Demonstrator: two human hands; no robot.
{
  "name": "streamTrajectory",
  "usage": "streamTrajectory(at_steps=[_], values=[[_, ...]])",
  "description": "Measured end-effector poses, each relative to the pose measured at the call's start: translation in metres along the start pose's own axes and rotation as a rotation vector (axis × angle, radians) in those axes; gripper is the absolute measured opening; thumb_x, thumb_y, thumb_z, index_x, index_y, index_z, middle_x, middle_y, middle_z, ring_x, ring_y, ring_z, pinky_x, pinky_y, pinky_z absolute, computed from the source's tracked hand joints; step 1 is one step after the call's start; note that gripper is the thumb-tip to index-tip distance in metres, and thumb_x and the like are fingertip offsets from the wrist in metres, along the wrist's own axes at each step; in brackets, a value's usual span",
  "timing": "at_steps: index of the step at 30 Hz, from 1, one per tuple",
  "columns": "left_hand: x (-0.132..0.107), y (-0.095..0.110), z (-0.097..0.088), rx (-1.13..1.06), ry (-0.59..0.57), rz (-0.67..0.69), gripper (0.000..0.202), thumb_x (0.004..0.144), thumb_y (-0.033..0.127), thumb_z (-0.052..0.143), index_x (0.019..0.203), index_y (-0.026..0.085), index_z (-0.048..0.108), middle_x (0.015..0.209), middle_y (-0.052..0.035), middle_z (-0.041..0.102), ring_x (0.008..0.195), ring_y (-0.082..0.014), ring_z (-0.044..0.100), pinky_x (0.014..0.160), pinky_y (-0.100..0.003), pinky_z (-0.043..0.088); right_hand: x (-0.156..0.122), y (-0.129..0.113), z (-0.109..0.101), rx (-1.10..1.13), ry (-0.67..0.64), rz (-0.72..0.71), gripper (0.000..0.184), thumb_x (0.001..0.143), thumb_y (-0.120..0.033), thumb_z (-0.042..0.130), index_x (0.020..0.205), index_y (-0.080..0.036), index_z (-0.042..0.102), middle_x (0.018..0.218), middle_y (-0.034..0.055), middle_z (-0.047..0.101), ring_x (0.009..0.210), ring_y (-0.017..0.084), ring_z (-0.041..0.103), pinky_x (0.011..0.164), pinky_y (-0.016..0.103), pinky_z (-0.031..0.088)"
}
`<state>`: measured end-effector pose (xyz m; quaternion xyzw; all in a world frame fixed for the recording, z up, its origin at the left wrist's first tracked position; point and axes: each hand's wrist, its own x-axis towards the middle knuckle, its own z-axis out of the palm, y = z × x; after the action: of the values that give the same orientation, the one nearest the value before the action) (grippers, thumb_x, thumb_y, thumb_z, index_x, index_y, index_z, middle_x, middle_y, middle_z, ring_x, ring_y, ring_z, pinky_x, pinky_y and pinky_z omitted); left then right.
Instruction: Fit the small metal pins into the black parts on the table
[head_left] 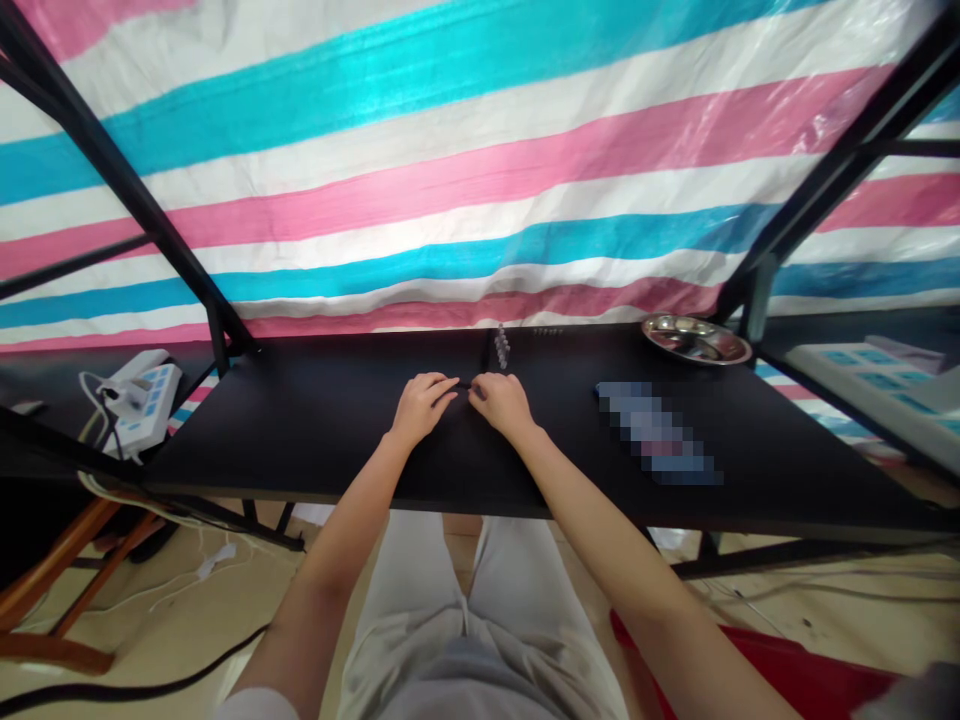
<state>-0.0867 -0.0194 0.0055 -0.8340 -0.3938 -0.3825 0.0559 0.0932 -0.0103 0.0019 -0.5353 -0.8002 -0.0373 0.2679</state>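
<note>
Both of my hands are over the middle of a black table [315,420], fingertips almost meeting. My left hand [421,408] is closed in a pinch, thumb and forefinger pointing right. Facing it, my right hand [504,402] is also closed, its fingers curled toward the left. A thin dark item [465,386] seems to span the gap between the fingertips, too small and dark against the tabletop to name. Just behind my right hand is a cluster of small, clear, bead-like pieces [502,346]. Farther back, a row of tiny pieces [548,331] lies near the rear edge.
A round metal tray [697,342] is at the back right. A pixelated bluish item [656,432] lies right of my hands. Black frame posts [161,240] and a striped plastic sheet [480,180] border the table. White power strips [146,405] with cables are at the left.
</note>
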Motion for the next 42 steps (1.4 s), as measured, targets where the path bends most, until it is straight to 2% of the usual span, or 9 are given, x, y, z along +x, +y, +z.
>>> streamTrajectory(at_steps=[4,10,18,32,39,42], values=[[0.0,-0.002,0.001,-0.032,0.072,0.005,0.019,0.085,0.03,0.052,0.093,0.018,0.064,0.093,-0.0054,0.063,0.086,-0.0151,0.055,0.08,-0.031,0.045,0.0,0.001,0.002,0.005,0.01,-0.068,0.014,0.081,-0.021,0.048,0.079,-0.017,0.061,0.072,0.0033,0.062,0.066,0.015,0.052,0.064,0.028,0.024],[0.001,0.001,-0.001,-0.095,0.119,-0.001,0.016,0.084,0.028,0.053,0.092,0.018,0.063,0.093,-0.0058,0.062,0.086,-0.0148,0.056,0.079,-0.031,0.046,0.0,0.003,0.001,0.056,0.034,-0.192,0.017,0.082,-0.021,0.047,0.071,-0.016,0.058,0.066,0.0028,0.059,0.061,0.013,0.05,0.062,0.027,0.025],[-0.001,0.002,-0.002,-0.187,0.101,-0.028,0.013,0.082,0.027,0.056,0.09,0.018,0.06,0.092,-0.0053,0.061,0.086,-0.015,0.056,0.081,-0.032,0.046,0.0,0.005,0.004,0.07,0.08,-0.273,0.018,0.082,-0.021,0.047,0.067,-0.016,0.056,0.063,0.0014,0.056,0.057,0.012,0.045,0.063,0.026,0.027],[-0.001,0.003,-0.001,-0.225,0.087,-0.057,0.011,0.081,0.026,0.057,0.087,0.019,0.061,0.089,-0.0047,0.061,0.085,-0.015,0.056,0.081,-0.032,0.046,-0.001,0.005,0.001,0.077,0.062,-0.267,0.017,0.081,-0.021,0.047,0.068,-0.016,0.056,0.062,0.0016,0.056,0.057,0.012,0.046,0.062,0.026,0.029],[0.0,0.005,0.001,-0.38,0.158,-0.278,0.023,0.075,0.027,0.064,0.097,0.018,0.061,0.092,-0.005,0.061,0.076,-0.0118,0.057,0.059,-0.023,0.045,-0.001,-0.007,-0.001,0.247,0.102,-0.181,0.015,0.081,-0.026,0.048,0.079,-0.016,0.059,0.061,0.0004,0.056,0.054,0.011,0.047,0.061,0.025,0.032],[-0.001,0.002,0.006,-0.427,0.141,-0.319,0.017,0.073,0.029,0.065,0.085,0.017,0.064,0.087,-0.0044,0.062,0.075,-0.0119,0.058,0.057,-0.022,0.044,-0.002,-0.011,-0.001,0.281,0.1,-0.174,0.017,0.082,-0.027,0.046,0.082,-0.016,0.059,0.061,0.0006,0.057,0.053,0.011,0.047,0.062,0.025,0.034]])
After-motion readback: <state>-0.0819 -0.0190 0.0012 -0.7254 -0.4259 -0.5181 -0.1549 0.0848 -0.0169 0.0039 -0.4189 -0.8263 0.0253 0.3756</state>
